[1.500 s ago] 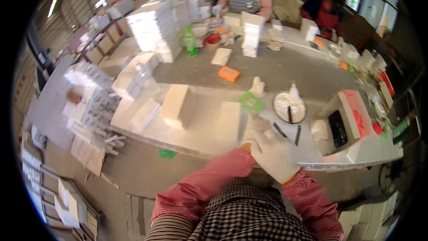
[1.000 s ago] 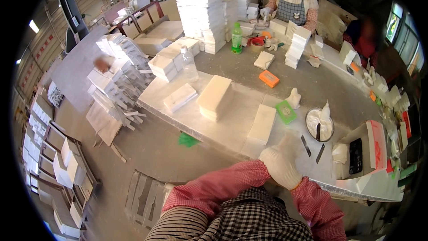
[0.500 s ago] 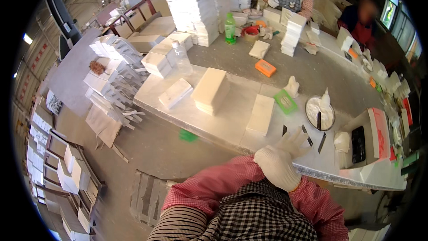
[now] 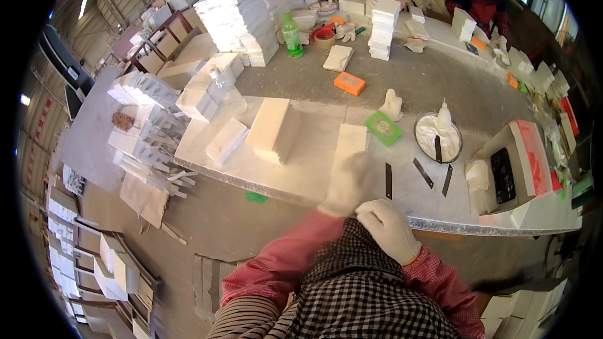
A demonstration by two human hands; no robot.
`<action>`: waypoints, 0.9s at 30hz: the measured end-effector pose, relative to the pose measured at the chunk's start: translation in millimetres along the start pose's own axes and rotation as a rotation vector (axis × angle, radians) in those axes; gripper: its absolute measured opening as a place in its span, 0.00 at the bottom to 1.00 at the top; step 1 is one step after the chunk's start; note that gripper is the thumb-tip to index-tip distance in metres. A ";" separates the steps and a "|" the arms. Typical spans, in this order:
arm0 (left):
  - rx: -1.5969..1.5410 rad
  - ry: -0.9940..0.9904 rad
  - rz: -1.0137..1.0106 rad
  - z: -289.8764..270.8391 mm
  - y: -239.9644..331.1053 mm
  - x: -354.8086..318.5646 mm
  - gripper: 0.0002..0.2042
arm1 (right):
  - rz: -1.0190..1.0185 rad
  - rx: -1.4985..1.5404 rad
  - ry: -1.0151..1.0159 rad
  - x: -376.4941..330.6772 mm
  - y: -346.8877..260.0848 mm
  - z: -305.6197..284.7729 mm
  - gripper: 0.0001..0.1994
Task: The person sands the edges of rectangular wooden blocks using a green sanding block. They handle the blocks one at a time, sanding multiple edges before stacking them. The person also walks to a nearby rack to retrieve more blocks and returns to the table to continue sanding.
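Bowl (image 4: 460,144) stands on the counter (image 4: 295,182), containing white paste (image 4: 427,132), a white squeeze bottle (image 4: 444,117) and a dark strip (image 4: 438,149) that reaches the near rim. The slab (image 4: 352,138), pale and oblong, lies flat to the left of the bowl; its near end is hidden by the left hand (image 4: 347,185). That hand, gloved in white, is left of the bowl and toward the wearer. It is blurred: finger spread, grip and contact with the slab cannot be determined. The right hand (image 4: 389,231), likewise gloved, is on the wearer's side of the bowl and somewhat left of it, by the counter edge. Its fingers are curled inward, the posture narrow; whether anything is inside cannot be determined.

Three loose strips (image 4: 423,173), dark and narrow, lie apart from one another on the near side of the bowl. A green box (image 4: 383,127) lies left of the bowl, just beside a white lump (image 4: 392,105). An orange box (image 4: 350,83) lies left of the bowl and beyond it. A stack (image 4: 270,129) of pale slabs stands well to the left of the bowl. A carton (image 4: 531,150) with red marking stands right of the bowl.
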State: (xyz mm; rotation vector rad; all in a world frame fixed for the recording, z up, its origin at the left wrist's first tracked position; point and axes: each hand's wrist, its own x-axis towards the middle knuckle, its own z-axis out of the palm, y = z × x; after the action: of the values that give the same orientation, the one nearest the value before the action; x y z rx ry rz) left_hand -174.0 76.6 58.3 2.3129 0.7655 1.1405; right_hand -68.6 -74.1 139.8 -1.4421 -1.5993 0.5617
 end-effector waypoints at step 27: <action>0.589 -0.282 -0.641 -3.9 8.6 59.2 0.32 | 0.100 -0.277 0.143 -6.9 90.1 38.1 0.11</action>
State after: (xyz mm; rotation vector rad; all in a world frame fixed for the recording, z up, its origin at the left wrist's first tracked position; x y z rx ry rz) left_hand -144.9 109.2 99.3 2.2857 1.7311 0.3148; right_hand -51.3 -52.2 45.8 -1.7344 -1.5411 0.2928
